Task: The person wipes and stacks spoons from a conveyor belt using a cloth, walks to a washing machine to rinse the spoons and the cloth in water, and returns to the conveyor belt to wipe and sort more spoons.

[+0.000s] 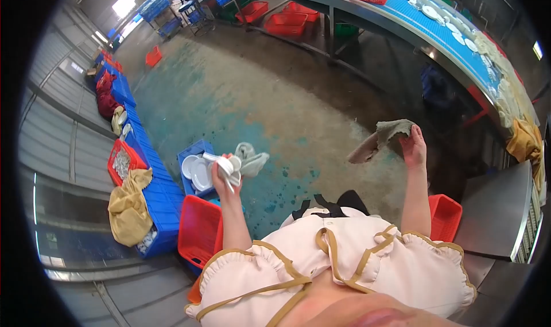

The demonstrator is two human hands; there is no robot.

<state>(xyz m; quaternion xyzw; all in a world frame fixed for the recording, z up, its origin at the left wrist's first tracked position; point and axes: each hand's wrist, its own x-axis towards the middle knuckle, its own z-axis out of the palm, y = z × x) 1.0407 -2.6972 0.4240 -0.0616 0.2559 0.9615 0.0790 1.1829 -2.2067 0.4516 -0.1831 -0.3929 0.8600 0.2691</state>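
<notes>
My left hand [225, 183] is closed around several white ceramic pieces [228, 165] that look like soup spoons. A grey-green cloth [250, 159] bunches up beside them, against the fingers of that hand. Out to the right, my right hand [414, 148] pinches a grey rag [392, 130], which hangs out to the left with a ragged edge. Below and left of my left hand stands a blue crate [195, 149] with white plates [201, 175] inside. My fingers partly cover the spoon-like pieces.
A red basket [200, 226] stands close on my left, another red basket [445, 217] on my right. Blue crates [155, 189] line the left wall, with a tan cloth [131, 206] draped there. A blue conveyor [413, 14] carrying white dishes curves across the back and right.
</notes>
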